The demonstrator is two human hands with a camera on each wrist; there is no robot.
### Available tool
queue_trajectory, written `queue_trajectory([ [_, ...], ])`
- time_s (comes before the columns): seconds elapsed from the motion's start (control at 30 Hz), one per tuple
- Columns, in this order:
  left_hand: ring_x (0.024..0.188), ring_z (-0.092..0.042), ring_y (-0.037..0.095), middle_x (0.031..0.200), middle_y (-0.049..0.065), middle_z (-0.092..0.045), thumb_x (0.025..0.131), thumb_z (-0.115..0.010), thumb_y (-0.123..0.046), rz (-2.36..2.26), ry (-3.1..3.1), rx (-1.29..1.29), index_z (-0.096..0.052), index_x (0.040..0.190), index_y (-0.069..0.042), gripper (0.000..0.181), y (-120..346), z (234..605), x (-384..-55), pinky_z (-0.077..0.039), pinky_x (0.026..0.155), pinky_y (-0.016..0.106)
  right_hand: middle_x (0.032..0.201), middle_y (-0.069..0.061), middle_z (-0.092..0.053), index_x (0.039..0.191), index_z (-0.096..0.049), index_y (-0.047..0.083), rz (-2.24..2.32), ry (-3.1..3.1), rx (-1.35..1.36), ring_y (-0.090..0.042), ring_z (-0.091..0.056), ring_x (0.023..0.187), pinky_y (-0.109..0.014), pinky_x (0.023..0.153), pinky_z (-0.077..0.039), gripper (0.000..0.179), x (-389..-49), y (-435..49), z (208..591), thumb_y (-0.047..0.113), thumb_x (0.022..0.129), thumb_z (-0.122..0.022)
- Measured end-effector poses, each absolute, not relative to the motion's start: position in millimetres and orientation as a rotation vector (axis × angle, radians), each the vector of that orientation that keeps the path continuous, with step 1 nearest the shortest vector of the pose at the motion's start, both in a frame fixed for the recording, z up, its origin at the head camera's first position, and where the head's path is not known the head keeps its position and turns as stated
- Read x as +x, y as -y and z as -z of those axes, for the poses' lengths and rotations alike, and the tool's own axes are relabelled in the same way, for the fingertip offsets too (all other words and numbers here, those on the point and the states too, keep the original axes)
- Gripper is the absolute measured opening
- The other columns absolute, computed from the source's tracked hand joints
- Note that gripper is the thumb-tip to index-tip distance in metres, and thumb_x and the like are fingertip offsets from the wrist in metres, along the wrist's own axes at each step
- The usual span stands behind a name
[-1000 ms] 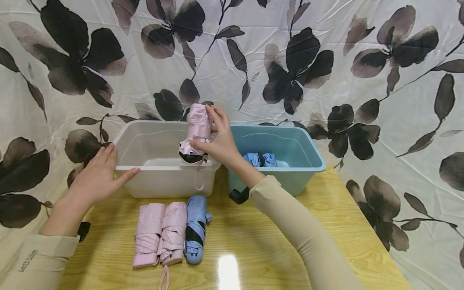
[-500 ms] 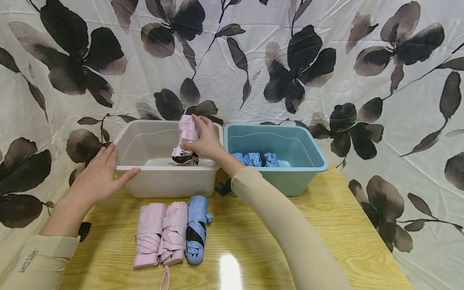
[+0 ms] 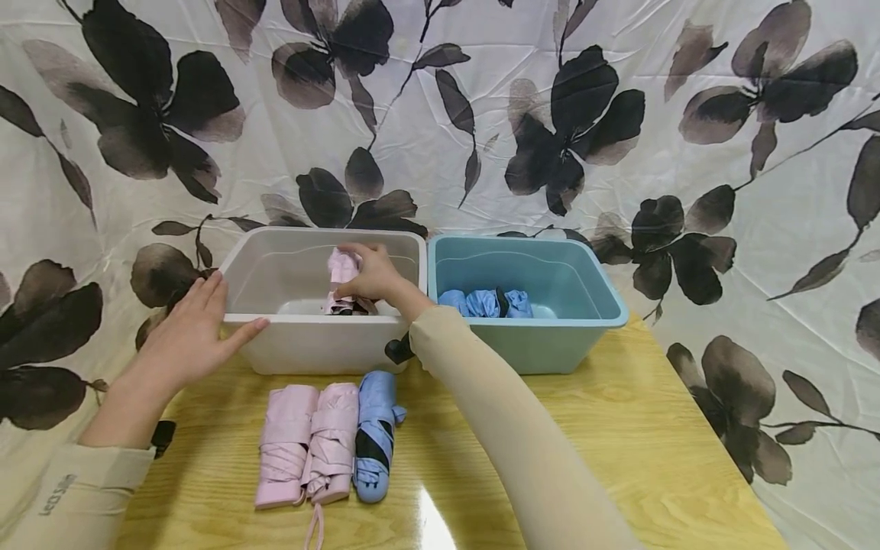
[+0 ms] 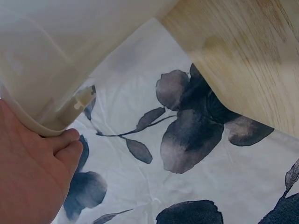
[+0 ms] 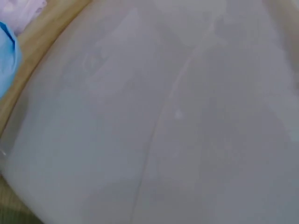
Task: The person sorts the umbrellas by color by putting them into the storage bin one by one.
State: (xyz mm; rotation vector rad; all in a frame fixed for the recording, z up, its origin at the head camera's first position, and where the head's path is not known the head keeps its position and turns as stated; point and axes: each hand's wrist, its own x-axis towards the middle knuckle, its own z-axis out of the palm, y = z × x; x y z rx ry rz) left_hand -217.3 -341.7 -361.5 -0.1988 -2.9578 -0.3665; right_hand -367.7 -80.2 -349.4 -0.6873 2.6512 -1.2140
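My right hand (image 3: 374, 275) reaches down into the white bin (image 3: 323, 347) and grips a pink folded umbrella (image 3: 341, 269), held tilted with its lower end near the bin's floor. The bin's front wall hides that lower end. My left hand (image 3: 189, 336) rests on the bin's left rim with straight fingers and the thumb apart, along the front. In the left wrist view its fingertips touch the bin's corner (image 4: 51, 130). Mostly the bin's pale wall (image 5: 117, 116) fills the right wrist view, so neither hand nor umbrella shows there.
A teal bin (image 3: 529, 347) stands right of the white one, with blue folded umbrellas (image 3: 484, 303) inside. On the wooden table (image 3: 605, 428) in front lie two pink umbrellas (image 3: 285, 447) and a blue umbrella (image 3: 374, 439), side by side. A floral cloth (image 3: 467, 114) hangs behind.
My right hand has carried the pink umbrella left and down, from above the white bin's rim to inside it. The left hand has stayed on the rim.
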Motion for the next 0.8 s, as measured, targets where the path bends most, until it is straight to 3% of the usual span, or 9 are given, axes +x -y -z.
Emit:
queue_trajectory([
  [0.13,0.154,-0.002,0.056,0.167,0.037,-0.004,0.104,-0.047,-0.063,0.360,2.947,-0.210,-0.009,0.158,0.017,0.103,340.1,361.8,-217.7,-0.010,0.120,0.073,0.159,-0.018,-0.029,0.145,-0.061,0.018,1.154,-2.635,-0.659,-0.033,-0.041,0.140,-0.036,0.108,-0.047,0.076,-366.7,79.9,353.8,0.013,0.076,-0.093],
  [0.37,0.154,-0.004,0.055,0.167,0.037,-0.007,0.103,-0.048,-0.063,0.351,2.933,-0.206,-0.009,0.159,0.016,0.104,339.9,360.9,-219.4,-0.012,0.120,0.072,0.158,-0.016,-0.027,0.142,-0.059,0.013,0.977,-2.633,-0.705,-0.030,-0.037,0.139,-0.030,0.103,-0.047,0.072,-363.7,78.1,354.0,0.014,0.078,-0.092],
  [0.5,0.154,-0.003,0.055,0.167,0.037,-0.005,0.104,-0.046,-0.063,0.346,2.934,-0.210,-0.009,0.158,0.017,0.103,340.0,360.6,-219.7,-0.011,0.121,0.071,0.159,-0.016,-0.022,0.142,-0.056,0.014,0.970,-2.565,-0.715,-0.029,-0.040,0.133,-0.026,0.086,-0.055,0.069,-363.7,77.5,355.8,0.011,0.081,-0.090],
  [0.63,0.154,-0.002,0.055,0.167,0.037,-0.004,0.104,-0.046,-0.063,0.345,2.947,-0.201,-0.008,0.159,0.016,0.104,340.1,360.7,-218.9,-0.011,0.120,0.073,0.159,-0.015,-0.018,0.144,-0.053,0.015,0.938,-2.512,-0.701,-0.027,-0.040,0.129,-0.022,0.071,-0.054,0.068,-363.9,78.0,357.2,0.013,0.085,-0.087],
  [0.7,0.154,-0.002,0.055,0.167,0.037,-0.005,0.104,-0.046,-0.064,0.348,2.952,-0.193,-0.008,0.159,0.016,0.105,340.3,361.1,-218.5,-0.012,0.119,0.074,0.158,-0.016,-0.019,0.146,-0.052,0.014,0.878,-2.493,-0.731,-0.027,-0.035,0.133,-0.021,0.074,-0.052,0.067,-364.2,78.4,357.3,0.016,0.087,-0.085],
  [0.8,0.154,-0.002,0.055,0.167,0.037,-0.005,0.104,-0.046,-0.063,0.358,2.955,-0.188,-0.007,0.159,0.016,0.104,341.1,362.3,-217.7,-0.012,0.119,0.074,0.158,-0.016,-0.021,0.152,-0.049,0.012,0.715,-2.478,-0.781,-0.026,-0.026,0.142,-0.024,0.092,-0.049,0.064,-364.7,78.5,356.7,0.023,0.094,-0.076],
])
